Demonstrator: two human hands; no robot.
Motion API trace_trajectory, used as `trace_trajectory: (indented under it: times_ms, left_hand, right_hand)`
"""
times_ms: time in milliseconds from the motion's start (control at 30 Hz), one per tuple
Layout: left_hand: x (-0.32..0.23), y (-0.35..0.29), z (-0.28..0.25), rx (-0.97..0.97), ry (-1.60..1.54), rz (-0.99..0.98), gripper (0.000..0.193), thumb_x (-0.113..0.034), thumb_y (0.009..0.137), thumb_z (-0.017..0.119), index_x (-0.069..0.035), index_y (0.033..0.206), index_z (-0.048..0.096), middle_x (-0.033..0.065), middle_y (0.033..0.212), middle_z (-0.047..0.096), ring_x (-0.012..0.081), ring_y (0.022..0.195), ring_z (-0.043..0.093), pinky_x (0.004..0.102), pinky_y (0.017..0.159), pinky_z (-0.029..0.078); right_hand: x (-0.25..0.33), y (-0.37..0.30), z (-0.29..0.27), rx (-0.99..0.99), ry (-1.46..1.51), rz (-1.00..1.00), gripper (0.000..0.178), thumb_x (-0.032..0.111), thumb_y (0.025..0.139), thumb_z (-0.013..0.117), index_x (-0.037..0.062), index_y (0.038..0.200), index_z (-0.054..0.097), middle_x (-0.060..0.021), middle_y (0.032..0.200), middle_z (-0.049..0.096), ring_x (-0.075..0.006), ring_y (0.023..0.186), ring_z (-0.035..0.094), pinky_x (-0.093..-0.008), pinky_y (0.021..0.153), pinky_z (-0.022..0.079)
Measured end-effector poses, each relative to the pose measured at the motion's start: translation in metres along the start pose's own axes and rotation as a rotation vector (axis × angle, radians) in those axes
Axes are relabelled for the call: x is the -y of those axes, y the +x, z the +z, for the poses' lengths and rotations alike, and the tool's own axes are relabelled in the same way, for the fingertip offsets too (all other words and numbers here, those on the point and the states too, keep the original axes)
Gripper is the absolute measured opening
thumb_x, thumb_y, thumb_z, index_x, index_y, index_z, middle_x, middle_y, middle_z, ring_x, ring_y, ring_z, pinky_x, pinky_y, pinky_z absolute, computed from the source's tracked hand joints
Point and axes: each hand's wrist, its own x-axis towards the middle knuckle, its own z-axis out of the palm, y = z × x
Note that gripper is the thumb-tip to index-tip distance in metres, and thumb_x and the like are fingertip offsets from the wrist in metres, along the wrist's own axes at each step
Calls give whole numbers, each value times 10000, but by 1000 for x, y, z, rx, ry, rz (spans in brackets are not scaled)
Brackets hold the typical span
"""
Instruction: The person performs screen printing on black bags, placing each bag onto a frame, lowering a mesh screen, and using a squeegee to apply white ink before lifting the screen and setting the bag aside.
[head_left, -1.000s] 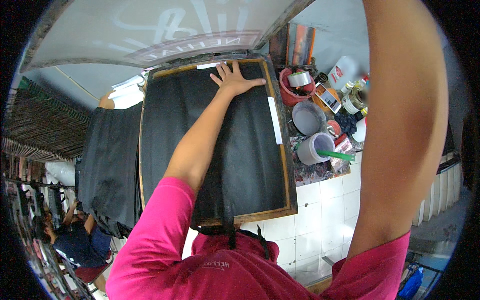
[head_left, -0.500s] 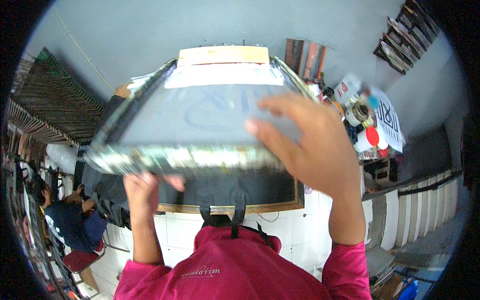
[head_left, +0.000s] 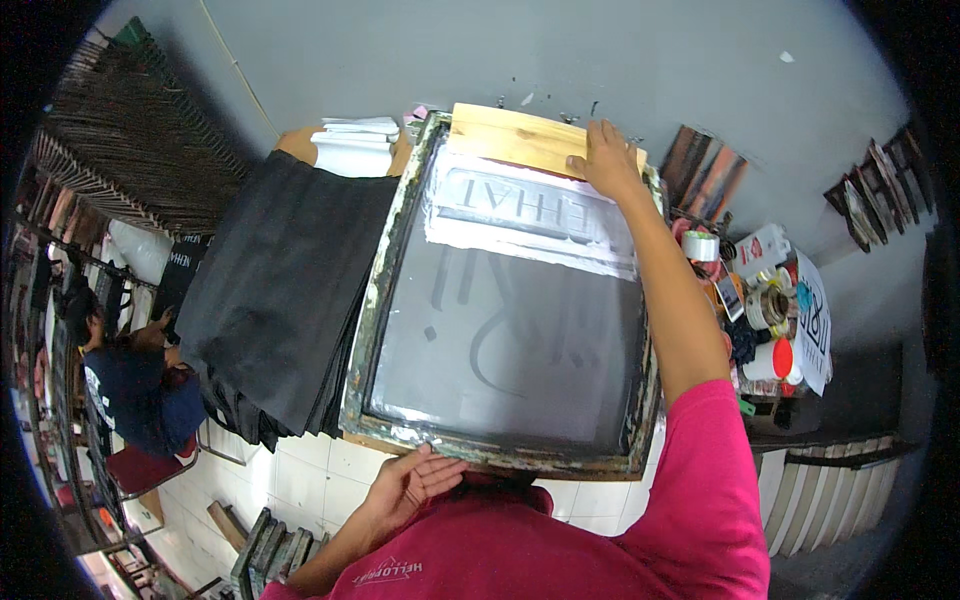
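Observation:
A screen-printing frame (head_left: 646, 440) with paint-spattered edges lies in front of me, its grey mesh showing a faint design. White ink (head_left: 590, 255) is spread across the far part of the mesh. At the frame's far end rests a wooden-handled squeegee (head_left: 510, 133). My right hand (head_left: 608, 160) grips its right end, the thumb on the near side and the fingers over the top. At the near edge of the frame is my left hand (head_left: 415, 482), palm up, with its fingers stretched out against the rim. What lies under the frame is hidden.
Left of the frame lies a stack of black fabric bags (head_left: 280, 290), with white paper sheets (head_left: 355, 145) behind. Jars, tape and tubs (head_left: 770, 360) crowd the right side. Another person (head_left: 145, 380) sits at the far left. Several frames (head_left: 265, 550) stand on the floor.
The screen frame, tilted up and moving before, now lies lower and flatter. My right hand has gone from above the mesh to the squeegee. My left hand has loosened from beneath the near edge.

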Motion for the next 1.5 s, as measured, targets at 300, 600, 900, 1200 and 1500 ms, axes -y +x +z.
trace_trajectory:
  times_ms: [300,600,900,1200,1500]
  left_hand:
    - [-32,-2,-6,-59,523,-23,453,-331,1024,631,95,1176,648,224,918,742,188,665,671,281,636,525]
    - [-35,6,-16,-3,617,8,468,-372,1018,639,82,1117,704,179,785,729,155,541,616,267,517,494]
    - [-42,-3,-7,-53,799,-32,535,-450,1031,583,63,1015,736,167,744,738,154,508,609,281,489,485]
    - [-119,-32,27,18,1002,194,493,-371,1079,516,50,961,743,142,720,736,140,486,590,251,502,460]
    - [-239,55,140,-24,1344,1054,273,-265,985,698,7,968,719,36,768,650,106,725,582,284,691,484]
  right_hand:
    - [24,8,-46,377,94,-82,509,321,803,821,61,1210,659,-147,1189,680,-336,1148,642,-468,922,526]
    - [54,-136,-73,-10,200,-215,266,173,786,805,72,960,631,-101,919,658,-320,880,644,-450,730,520]
    - [70,-163,-45,-67,76,-328,230,80,765,675,52,976,590,-93,940,599,-281,915,613,-406,711,535]
    - [29,-43,-35,110,95,-175,302,177,840,744,47,1091,636,-164,1035,707,-362,1022,672,-488,843,540]
    - [5,2,-34,218,72,24,488,487,743,846,74,983,744,-156,926,756,-387,915,721,-494,816,555]
